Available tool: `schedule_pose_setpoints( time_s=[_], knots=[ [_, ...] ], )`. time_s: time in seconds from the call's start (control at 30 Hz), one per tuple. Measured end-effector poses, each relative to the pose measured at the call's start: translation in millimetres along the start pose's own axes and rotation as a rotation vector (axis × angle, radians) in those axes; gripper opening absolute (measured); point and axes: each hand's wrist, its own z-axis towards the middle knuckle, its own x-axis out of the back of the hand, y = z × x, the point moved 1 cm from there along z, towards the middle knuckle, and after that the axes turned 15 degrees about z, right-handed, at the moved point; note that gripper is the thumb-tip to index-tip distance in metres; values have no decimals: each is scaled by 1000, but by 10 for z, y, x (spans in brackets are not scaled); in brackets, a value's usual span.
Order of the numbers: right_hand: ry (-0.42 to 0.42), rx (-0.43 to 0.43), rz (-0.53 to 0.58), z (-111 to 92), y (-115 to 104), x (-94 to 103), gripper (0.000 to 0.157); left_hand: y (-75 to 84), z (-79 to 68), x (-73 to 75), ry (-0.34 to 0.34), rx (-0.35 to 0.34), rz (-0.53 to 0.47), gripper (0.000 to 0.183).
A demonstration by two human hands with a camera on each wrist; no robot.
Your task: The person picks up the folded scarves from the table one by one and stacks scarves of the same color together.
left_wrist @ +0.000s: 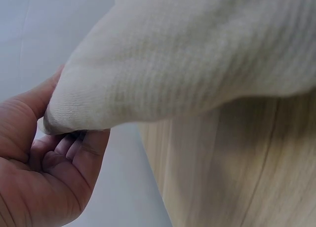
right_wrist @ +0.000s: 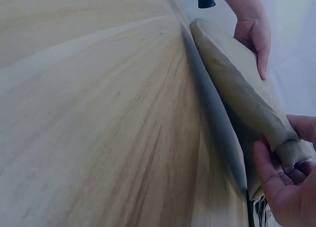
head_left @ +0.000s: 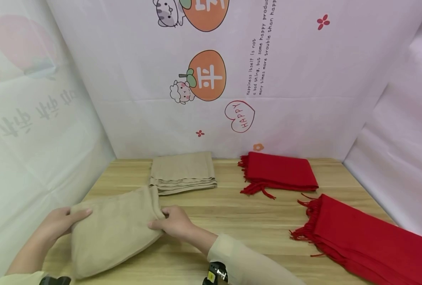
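Note:
A folded beige cloth is held a little above the near left of the table, tilted, its layers loosely stacked. My left hand grips its left edge, thumb on top and fingers underneath. At the opposite edge my right hand pinches the folded layers between thumb and fingers. The right wrist view shows the cloth's thick rounded fold between both hands. In the left wrist view the fingertips of the left hand are partly hidden under the fabric.
A second beige cloth, neatly folded, lies at the back of the wooden table. A folded red fringed scarf lies back right, and a larger red fringed scarf at the near right. White printed sheets enclose the back and sides.

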Motion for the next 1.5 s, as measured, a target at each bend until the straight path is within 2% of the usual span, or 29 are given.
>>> schedule_pose_setpoints(
  time_s=[0.33, 0.6, 0.8, 1.0, 1.23, 1.4, 1.5],
  knots=[
    [-32, 24, 37, -121, -82, 105, 19, 178, -8, -7, 19, -34, 11, 65],
    [-46, 30, 20, -178, -108, 243, 18, 327, 15, -56, 27, -54, 18, 59],
    [-19, 45, 2, -230, -116, 361, 19, 467, 49, -123, 36, -74, -21, 62],
    [12, 51, -9, -287, -123, 478, 21, 603, 110, -193, 32, -90, -9, 68],
    [22, 66, -7, -350, -110, 612, 20, 741, 177, -281, 54, -124, -30, 57],
    [49, 71, -28, -396, -79, 707, 27, 844, 219, -347, 49, -139, -1, 63],
    [57, 76, -31, -436, -62, 756, 26, 911, 237, -390, 45, -134, 17, 66]
  ],
)
